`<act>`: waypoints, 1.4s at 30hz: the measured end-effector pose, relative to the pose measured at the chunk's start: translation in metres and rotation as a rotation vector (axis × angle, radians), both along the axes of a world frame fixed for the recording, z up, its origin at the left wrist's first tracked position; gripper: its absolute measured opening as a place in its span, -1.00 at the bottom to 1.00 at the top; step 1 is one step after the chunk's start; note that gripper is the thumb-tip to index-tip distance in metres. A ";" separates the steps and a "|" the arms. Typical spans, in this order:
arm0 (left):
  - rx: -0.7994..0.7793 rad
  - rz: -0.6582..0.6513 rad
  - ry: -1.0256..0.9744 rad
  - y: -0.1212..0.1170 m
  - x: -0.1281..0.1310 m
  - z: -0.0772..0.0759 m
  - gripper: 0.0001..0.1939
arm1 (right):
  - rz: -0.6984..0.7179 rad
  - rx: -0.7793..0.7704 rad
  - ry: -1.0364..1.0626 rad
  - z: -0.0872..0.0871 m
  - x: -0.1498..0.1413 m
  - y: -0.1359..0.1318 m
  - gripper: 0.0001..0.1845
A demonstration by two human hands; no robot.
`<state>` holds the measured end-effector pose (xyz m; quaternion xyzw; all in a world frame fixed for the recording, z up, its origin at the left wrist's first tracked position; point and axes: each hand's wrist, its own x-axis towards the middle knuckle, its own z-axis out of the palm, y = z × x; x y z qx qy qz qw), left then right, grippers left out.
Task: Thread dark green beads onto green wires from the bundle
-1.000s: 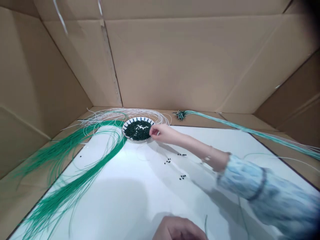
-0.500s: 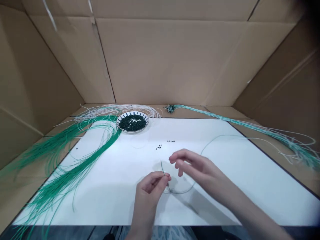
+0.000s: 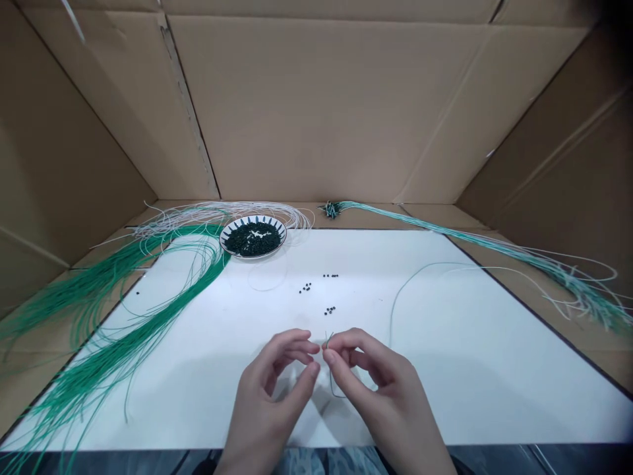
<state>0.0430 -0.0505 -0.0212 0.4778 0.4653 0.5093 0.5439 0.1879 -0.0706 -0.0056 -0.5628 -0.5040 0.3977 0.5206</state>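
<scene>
- Right hand (image 3: 380,389) pinches a thin green plastic-coated wire (image 3: 391,315) between thumb and fingertips, near the front edge of the white desk (image 3: 469,396).
- Left hand (image 3: 270,389) is half open, empty-looking, its fingertips just beside the wire.
- Small dark green beads (image 3: 305,287) lie farther toward the desk's back edge.

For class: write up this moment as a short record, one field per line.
Left hand: fingers beside the thin green strand; contact unclear
Right hand: fingers pinch the strand
Near the hands: small dark beads on a white board
Behind the board's far edge: patterned plate heaped with beads
Sides: green strands at left, teal strands at right
Surroundings: cardboard box
</scene>
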 end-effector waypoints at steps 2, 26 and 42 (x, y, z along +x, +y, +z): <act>-0.006 -0.029 0.014 0.001 -0.005 0.006 -0.92 | -0.004 0.044 -0.077 -0.004 -0.002 -0.002 -0.87; -0.266 0.015 -0.168 0.011 0.000 0.008 -0.91 | -0.072 -0.063 0.065 -0.016 -0.024 -0.006 -0.78; -0.044 -0.027 0.093 0.009 -0.007 0.008 -0.87 | -0.100 0.291 -0.281 -0.027 -0.028 -0.010 -0.80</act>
